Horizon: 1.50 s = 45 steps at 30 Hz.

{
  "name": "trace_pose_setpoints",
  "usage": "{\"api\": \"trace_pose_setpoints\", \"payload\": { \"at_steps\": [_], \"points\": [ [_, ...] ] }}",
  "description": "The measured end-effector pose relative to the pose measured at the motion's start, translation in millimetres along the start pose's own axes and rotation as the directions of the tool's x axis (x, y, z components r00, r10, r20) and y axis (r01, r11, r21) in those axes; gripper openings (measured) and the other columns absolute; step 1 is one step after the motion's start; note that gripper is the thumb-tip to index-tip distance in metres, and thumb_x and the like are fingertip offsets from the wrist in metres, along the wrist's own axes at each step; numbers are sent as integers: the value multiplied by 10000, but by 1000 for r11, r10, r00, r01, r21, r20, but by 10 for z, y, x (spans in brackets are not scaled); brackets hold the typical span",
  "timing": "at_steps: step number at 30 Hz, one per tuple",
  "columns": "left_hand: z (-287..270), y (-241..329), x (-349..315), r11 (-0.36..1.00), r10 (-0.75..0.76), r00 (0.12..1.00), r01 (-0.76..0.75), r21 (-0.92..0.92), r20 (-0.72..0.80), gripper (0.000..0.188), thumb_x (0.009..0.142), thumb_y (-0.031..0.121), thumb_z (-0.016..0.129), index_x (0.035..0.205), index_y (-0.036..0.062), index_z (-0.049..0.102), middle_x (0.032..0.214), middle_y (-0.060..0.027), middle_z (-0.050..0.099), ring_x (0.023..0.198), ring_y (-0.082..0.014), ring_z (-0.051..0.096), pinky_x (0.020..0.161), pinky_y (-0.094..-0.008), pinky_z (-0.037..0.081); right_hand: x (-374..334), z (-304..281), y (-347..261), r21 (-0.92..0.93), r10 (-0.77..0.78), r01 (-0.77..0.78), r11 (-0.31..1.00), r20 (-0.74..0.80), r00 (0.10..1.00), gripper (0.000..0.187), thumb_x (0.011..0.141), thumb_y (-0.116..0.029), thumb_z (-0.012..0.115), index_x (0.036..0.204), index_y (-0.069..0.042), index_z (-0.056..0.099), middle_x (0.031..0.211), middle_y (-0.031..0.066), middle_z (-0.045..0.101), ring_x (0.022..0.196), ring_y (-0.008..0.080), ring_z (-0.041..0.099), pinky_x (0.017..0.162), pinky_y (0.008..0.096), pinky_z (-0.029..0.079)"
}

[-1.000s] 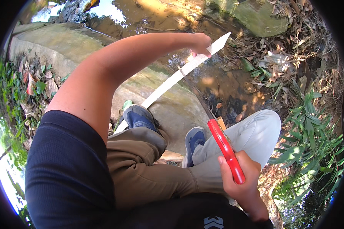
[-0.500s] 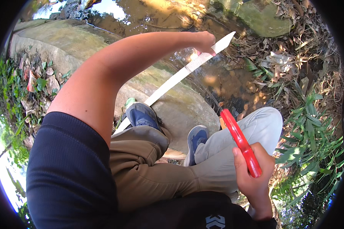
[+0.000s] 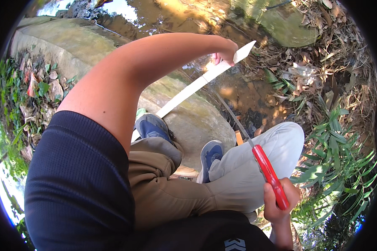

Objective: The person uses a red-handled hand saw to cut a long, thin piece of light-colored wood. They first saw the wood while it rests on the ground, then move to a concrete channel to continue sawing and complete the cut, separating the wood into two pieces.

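Note:
A long white strip with a slanted tip slopes from beside my left shoe up to the right. My left hand is closed around it near its far end. In my right hand is a handsaw, gripped by its red handle over my right leg. Its thin blade runs up and left to the strip, meeting it below my left hand at a dark line across the white surface. Whether this line is a cut, I cannot tell.
Under my feet is a pale, mossy stone or concrete slab. Shallow brown water lies beyond it. Dry leaves and green plants border the right, with more plants on the left. A small orange piece sits near my right knee.
My right hand has drawn the saw back toward me, and more blade shows between handle and strip. The strip's far tip has dipped slightly, with my left hand still on it.

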<state>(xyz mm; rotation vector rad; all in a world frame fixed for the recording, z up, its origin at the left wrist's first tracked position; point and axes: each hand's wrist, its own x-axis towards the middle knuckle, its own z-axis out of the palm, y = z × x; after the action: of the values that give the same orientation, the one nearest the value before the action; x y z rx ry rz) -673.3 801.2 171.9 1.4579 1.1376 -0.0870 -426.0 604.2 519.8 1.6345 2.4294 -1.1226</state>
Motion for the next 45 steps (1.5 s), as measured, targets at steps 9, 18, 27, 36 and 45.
{"api": "trace_pose_setpoints", "payload": {
  "at_steps": [9, 18, 27, 36, 45],
  "points": [
    [40, -51, 78, 1000, 21, 1000, -21, -13, -10, 449, 922, 280, 708, 1185, -68, 606, 870, -196, 713, 697, -257, 742, 551, -353, 595, 228, 501, 150, 145, 88, -84, 986, -18, 996, 184, 864, -37, 738, 754, -18, 592, 534, 11, 536, 441, 51, 485, 429, 239, 345],
    [78, -85, 53, 998, 63, 996, -63, 6, -68, 441, 925, 297, 700, 1147, -76, 624, 773, -191, 714, 659, -248, 732, 544, -345, 598, 219, 393, -61, 34, 58, -58, 998, 15, 998, 176, 862, -39, 741, 759, -18, 600, 533, 23, 549, 424, 77, 498, 429, 254, 369],
    [67, -48, 4, 999, 38, 998, -36, 30, -49, 441, 934, 284, 687, 1173, -78, 614, 797, -194, 720, 649, -244, 733, 539, -343, 599, 285, 322, -232, 29, 98, -98, 995, 4, 995, 174, 874, -48, 727, 755, -8, 606, 534, 18, 567, 434, 61, 507, 433, 239, 363],
    [64, -6, -3, 1000, 24, 998, -24, 2, -50, 459, 924, 271, 703, 1216, -65, 592, 895, -206, 721, 679, -261, 743, 540, -351, 600, 203, 401, -105, 107, 171, -172, 979, 16, 985, 139, 884, -43, 721, 787, -6, 629, 552, 0, 565, 469, 29, 487, 446, 222, 350],
    [59, -23, -22, 999, 26, 999, -25, 24, -43, 448, 931, 272, 694, 1207, -67, 595, 889, -206, 721, 675, -252, 744, 541, -338, 597, 166, 385, -110, 39, 138, -139, 989, 34, 990, 164, 872, -55, 738, 777, -8, 613, 547, 16, 559, 443, 52, 493, 438, 239, 361]
  ]
}}
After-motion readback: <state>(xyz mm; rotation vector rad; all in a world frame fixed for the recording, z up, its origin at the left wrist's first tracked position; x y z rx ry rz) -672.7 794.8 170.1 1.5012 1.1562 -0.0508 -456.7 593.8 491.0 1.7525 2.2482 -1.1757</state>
